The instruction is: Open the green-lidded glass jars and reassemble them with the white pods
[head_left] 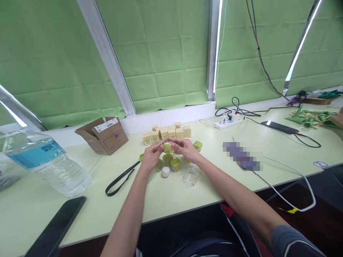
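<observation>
My left hand [152, 155] and my right hand [187, 149] meet over the middle of the table, fingers closed around a small clear container with green and yellow contents [169, 146]. Below and around them stand several similar green-filled containers, one of them a clear green container [175, 165] close to my wrists. A small white round piece [165, 172] lies just in front of these. To its right are empty-looking clear plastic pieces [191, 176]. Another green container [197, 145] sits beyond my right hand. Several small tan boxes [172, 133] are grouped behind my fingers.
An open cardboard box [107, 135] stands at back left. A large water bottle [50, 160], a black strap [119, 181] and a dark phone [57, 226] lie left. Rightward are a power strip [227, 123], cables, a black device [280, 126] and a person's hand [337, 117] by green items.
</observation>
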### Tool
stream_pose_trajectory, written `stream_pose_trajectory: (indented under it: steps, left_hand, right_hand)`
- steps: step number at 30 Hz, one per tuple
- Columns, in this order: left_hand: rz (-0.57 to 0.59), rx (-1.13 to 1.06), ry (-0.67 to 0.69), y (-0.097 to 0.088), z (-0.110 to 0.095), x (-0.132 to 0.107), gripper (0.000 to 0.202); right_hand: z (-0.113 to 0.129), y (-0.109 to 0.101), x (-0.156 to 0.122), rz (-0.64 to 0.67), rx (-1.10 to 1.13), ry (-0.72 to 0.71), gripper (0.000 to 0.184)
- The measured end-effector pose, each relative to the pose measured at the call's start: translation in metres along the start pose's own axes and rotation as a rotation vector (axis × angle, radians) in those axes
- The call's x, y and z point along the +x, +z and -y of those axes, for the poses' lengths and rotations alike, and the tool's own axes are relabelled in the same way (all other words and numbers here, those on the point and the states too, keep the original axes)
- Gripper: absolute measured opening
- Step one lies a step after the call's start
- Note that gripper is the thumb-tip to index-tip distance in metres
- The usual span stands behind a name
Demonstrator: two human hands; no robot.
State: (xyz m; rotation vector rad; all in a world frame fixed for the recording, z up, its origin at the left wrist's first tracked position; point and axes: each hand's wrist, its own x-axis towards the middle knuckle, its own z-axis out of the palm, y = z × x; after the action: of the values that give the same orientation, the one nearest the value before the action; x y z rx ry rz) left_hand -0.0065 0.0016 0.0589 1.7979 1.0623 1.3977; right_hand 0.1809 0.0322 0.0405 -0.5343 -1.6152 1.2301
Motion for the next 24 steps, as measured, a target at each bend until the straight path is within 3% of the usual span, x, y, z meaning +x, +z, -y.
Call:
stream_pose_trajectory:
  steps: [5, 8, 12, 13, 15, 19, 24]
  left_hand:
    - [0.132, -0.019, -0.063, -0.002, -0.017, 0.005, 0.057]
    - [0.158, 0.069, -0.086, -0.007, -0.019, 0.014, 0.059]
    - [0.023, 0.322, -0.063, -0.023, 0.0, 0.034, 0.058]
    - [0.034, 0.411, -0.054, -0.026, 0.006, 0.039, 0.055]
    - [0.129, 0.554, -0.051, -0.031, 0.019, 0.05, 0.045]
    - [0.364, 0.654, -0.027, -0.029, 0.04, 0.069, 0.045]
    - [0.434, 0.631, -0.017, -0.021, 0.055, 0.079, 0.043]
  right_hand:
    - [-0.002, 0.004, 0.002, -0.075, -0.025, -0.107, 0.056]
    - [-0.001, 0.001, 0.0, -0.128, -0.232, -0.122, 0.045]
    - [0.0, -0.008, -0.002, -0.199, -0.634, -0.204, 0.026]
    - [0.001, -0.011, -0.002, -0.205, -0.696, -0.231, 0.023]
    - [0.001, -0.015, -0.002, -0.211, -0.766, -0.261, 0.02]
    - [0.0, -0.019, -0.001, -0.198, -0.817, -0.262, 0.018]
    - [-0.006, -0.023, 0.0, -0.106, -0.933, -0.226, 0.019]
